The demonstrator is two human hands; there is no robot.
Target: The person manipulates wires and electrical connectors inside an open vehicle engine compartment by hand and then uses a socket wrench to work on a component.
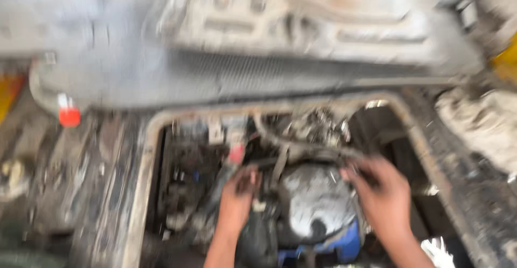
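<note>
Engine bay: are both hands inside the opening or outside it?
Inside. The left hand and right hand both reach past the opening's rusty frame, either side of a rounded grey engine part. Blur hides their grip.

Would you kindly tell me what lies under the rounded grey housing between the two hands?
Under the rounded grey housing a blue part shows at its lower edge. What the blue part sits on is hidden by dark, blurred machinery and the right hand.

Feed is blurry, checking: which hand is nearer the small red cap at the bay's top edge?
Left. The left hand sits just below the small red cap; the right hand is far off to its right.
</note>
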